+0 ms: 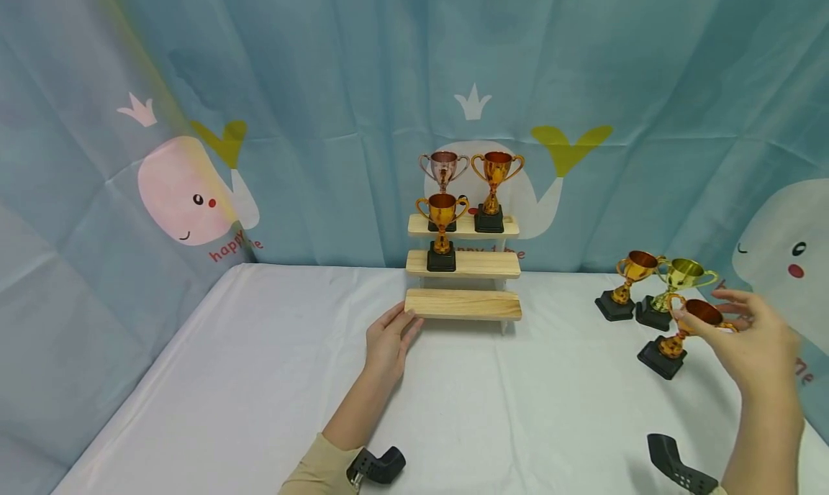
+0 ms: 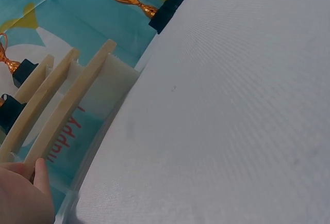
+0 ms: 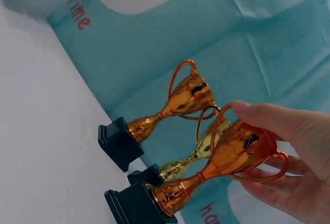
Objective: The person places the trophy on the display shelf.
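My left hand pinches the left end of the lowest board on a three-tier wooden display stand. In the left wrist view the thumb and fingers lie on either side of that board's end. Over at the right, my right hand grips a copper-orange trophy cup by its bowl, the black base tilted. The right wrist view shows the thumb at the rim of this trophy and fingers behind the bowl. Just beyond it stand another orange trophy and a yellow-gold trophy, partly hidden.
The stand's top board carries a rose-coloured trophy and an orange trophy. One more orange trophy sits on the left of the middle board. A white cloth covers the table, and a blue whale-print curtain hangs behind.
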`<state>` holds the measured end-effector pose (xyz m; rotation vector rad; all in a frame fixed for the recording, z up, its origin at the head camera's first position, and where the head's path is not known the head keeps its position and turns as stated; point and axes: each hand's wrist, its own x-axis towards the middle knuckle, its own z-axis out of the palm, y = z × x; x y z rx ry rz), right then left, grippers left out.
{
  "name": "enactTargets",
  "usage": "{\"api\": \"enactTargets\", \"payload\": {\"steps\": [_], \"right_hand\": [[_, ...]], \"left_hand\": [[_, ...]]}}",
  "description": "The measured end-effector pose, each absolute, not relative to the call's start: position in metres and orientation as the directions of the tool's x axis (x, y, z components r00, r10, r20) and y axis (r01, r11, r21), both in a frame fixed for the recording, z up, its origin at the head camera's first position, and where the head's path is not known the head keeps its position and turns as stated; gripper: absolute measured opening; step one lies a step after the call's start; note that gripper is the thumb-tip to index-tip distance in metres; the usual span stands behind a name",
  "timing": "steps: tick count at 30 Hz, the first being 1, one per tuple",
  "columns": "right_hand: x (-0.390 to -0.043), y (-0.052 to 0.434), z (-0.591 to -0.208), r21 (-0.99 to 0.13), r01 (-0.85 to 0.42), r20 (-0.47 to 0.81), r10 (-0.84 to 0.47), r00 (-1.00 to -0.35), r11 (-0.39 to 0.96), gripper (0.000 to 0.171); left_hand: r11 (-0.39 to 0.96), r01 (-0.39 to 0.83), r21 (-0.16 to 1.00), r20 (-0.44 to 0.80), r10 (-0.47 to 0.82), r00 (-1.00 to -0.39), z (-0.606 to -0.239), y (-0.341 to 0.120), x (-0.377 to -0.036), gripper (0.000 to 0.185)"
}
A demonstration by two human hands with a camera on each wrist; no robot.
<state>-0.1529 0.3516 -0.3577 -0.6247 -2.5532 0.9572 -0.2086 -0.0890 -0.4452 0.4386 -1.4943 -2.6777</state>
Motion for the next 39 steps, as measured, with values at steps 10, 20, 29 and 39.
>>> {"api": "enactTargets", "payload": {"steps": [10, 20, 29, 39], "right_hand": [[-0.154, 0.352, -0.360, -0.663, 0.266, 0.158, 0.478, -0.864, 0.700, 0.066], [-0.156, 0.345, -0.357, -0.659, 0.229, 0.168, 0.438, -0.883, 0.716, 0.066], [-0.159, 0.333, -0.353, -0.671, 0.173, 0.202, 0.403, -0.893, 0.721, 0.066], [-0.162, 0.316, -0.351, -0.690, 0.136, 0.208, 0.374, -0.904, 0.711, 0.066]], "left_hand": [[-0.524, -0.089, 0.847, -0.208, -0.174, -0.963, -0.446, -0.090, -0.209, 0.048], [-0.524, -0.092, 0.847, -0.211, -0.171, -0.963, -0.447, -0.091, -0.210, 0.050], [-0.520, -0.088, 0.850, -0.203, -0.169, -0.964, -0.447, -0.091, -0.210, 0.050], [-0.529, -0.093, 0.843, -0.220, -0.181, -0.959, -0.446, -0.089, -0.210, 0.049]]}}
